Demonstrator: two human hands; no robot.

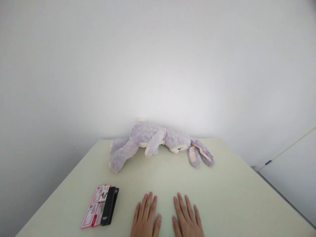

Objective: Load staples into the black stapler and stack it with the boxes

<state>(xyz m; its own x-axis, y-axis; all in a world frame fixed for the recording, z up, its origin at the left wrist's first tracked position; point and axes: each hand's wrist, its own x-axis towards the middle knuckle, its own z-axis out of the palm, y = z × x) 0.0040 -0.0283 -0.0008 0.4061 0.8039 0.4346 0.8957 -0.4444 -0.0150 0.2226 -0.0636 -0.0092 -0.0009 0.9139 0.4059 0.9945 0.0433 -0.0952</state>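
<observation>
My left hand (pixel 145 219) lies flat on the pale table, palm down, fingers spread and holding nothing. Beside it, my right hand (pixel 187 217) rests the same way, also with nothing in it. To the left of my left hand, apart from it, lies a black stapler (pixel 109 206). Touching the stapler's left side are small white and pink boxes, an upper one (pixel 98 193) and a lower one (pixel 90 214), which look like staple boxes. Beyond both hands a grey-lilac plush rabbit (pixel 145 133) lies on its side, its long ears pointing right.
The pale green table (pixel 234 194) narrows away from me towards a plain white wall (pixel 158 65) just behind the rabbit. On the right stands a white panel (pixel 293 177) with a small dark fitting (pixel 268 162), beyond the table's right edge.
</observation>
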